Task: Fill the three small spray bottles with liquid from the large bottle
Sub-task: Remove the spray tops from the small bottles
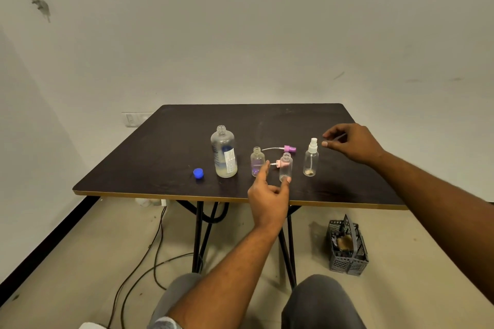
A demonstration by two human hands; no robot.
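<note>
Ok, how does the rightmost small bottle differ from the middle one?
The rightmost bottle wears its white sprayer; the middle bottle has an open neck, a pink sprayer lying beside it. The rightmost looks taller and holds brownish residue at the bottom; the middle looks empty. Both are clear and upright on the table.

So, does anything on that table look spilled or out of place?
No spill shows. One oddity: the rightmost small spray bottle, still wearing its white sprayer, has a brownish clump at its bottom. The purple sprayer and pink sprayer lie loose on the table.
</note>
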